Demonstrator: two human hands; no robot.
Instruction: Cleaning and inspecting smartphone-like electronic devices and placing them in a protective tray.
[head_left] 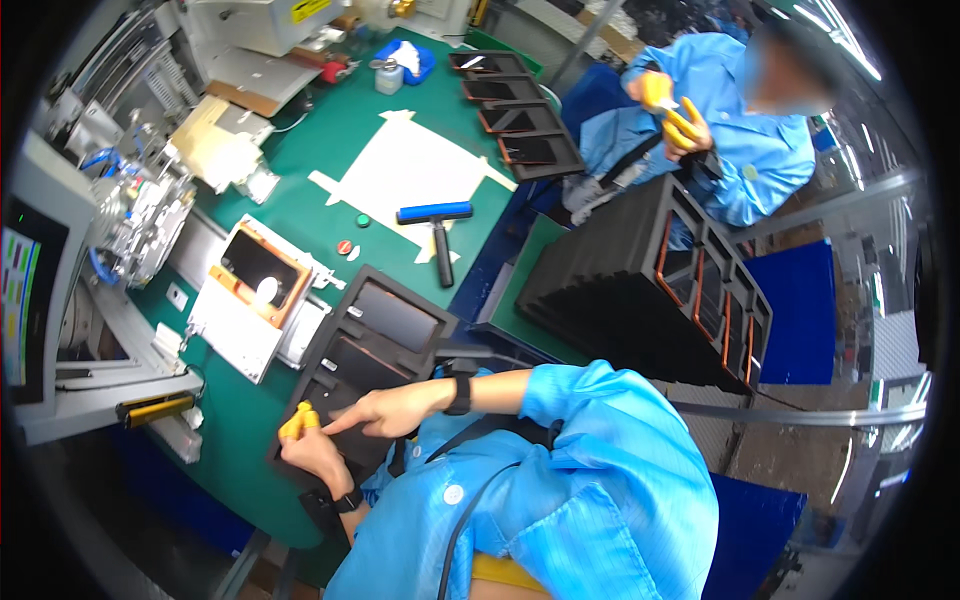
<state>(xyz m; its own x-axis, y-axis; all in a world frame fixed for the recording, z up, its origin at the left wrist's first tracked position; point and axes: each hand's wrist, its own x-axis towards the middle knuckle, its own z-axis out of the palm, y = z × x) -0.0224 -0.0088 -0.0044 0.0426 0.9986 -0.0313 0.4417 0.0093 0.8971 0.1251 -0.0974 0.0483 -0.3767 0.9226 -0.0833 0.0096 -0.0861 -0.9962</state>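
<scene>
My left hand [314, 452], with yellow finger cots on its fingertips, is held over the near end of a black compartment tray [420, 368]. Its fingers are curled together; whatever they might pinch is hidden. My right hand [388, 411], bare-fingered, stretches its index finger to the left hand's fingers, the others loosely bent and nothing seen in them. Dark flat panels, like phone screens [393, 314], lie in the tray beyond my hands. Left of the tray, an orange-framed fixture [262, 318] holds another dark panel [258, 270].
A blue roller [434, 212] lies by a taped white sheet [415, 175] on the green table [330, 130]. More black trays [515, 115] line the far edge. A tall tray stack [600, 270] stands right. A co-worker [690, 120] in blue is behind it. A monitor [30, 290] stands left.
</scene>
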